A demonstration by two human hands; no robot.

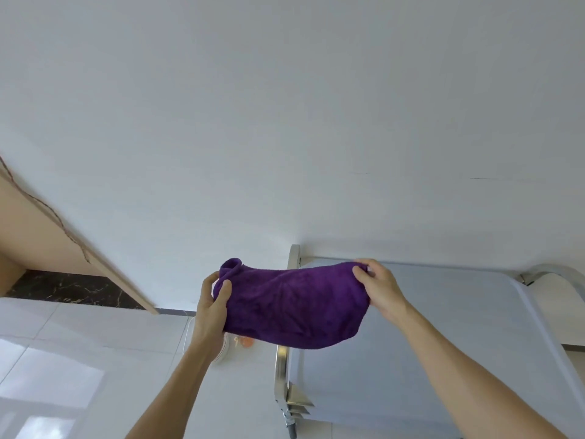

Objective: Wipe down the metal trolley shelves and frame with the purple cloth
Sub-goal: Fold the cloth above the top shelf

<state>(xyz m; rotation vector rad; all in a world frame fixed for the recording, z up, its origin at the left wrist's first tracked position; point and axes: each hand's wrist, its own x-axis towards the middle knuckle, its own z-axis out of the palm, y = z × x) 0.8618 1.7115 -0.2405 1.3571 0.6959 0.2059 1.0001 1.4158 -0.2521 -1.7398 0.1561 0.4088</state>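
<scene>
No writing readable anywhere. Both hands are up, stretching the purple cloth in the air: left hand pinches its bunched left end, right hand grips the right end, fingers curled into the fabric. It hangs over the trolley's left rail, with white wall behind.

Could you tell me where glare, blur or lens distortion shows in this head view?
Head view: window glare on the floor tiles; wide-angle bending curves the trolley frame; the purple cloth and both hands, left hand, right hand, look sharp.
</scene>
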